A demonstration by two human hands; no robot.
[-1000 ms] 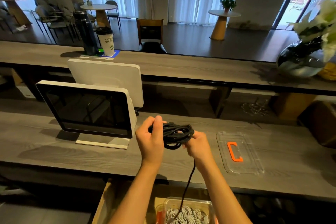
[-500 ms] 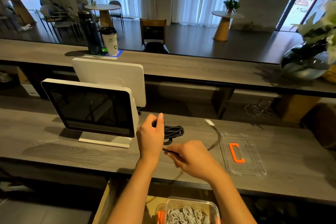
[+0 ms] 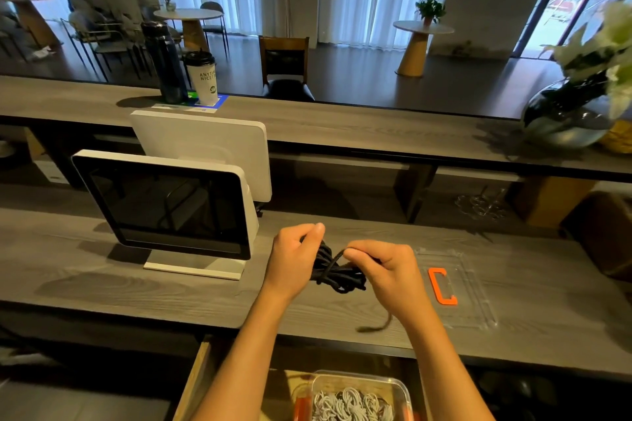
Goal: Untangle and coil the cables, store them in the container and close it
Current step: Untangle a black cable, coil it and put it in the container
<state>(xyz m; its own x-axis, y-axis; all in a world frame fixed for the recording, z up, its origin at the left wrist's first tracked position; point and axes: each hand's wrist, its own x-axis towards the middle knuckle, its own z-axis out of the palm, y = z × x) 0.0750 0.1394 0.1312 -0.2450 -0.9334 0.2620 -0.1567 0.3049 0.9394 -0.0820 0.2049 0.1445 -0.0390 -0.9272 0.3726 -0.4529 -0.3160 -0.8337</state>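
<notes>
- The black cable (image 3: 337,272) is gathered into a bundle of loops, held up just above the bench (image 3: 102,287) between the two hands, in front of the monitor's base.
- The left hand (image 3: 293,261) has its grip closed round one end of the bundle, fingers curled over the loops.
- The right hand (image 3: 383,270) pinches a single strand that crosses the middle of the bundle; a blurred loose tail (image 3: 374,325) hangs below that wrist, so the end looks to be going round the coil as a tie-off wrap.
- Judged from this, the black cable is coiled and nearly bound, but not yet stored.
- The container (image 3: 359,396) sits low at the bottom edge of the view, in what seems an open drawer under the bench, open-topped, with pale grey coiled cable (image 3: 349,405) already inside; that part of the job looks done.
- The clear lid (image 3: 475,301) with its orange clip (image 3: 443,285) lies flat on the bench to the right of the hands, well apart from the container.
- Left to do: finish the wrap, lower the black bundle into the container beside the grey coils, fit the lid and close it.
- Whether more cables wait outside the view cannot be told.
</notes>
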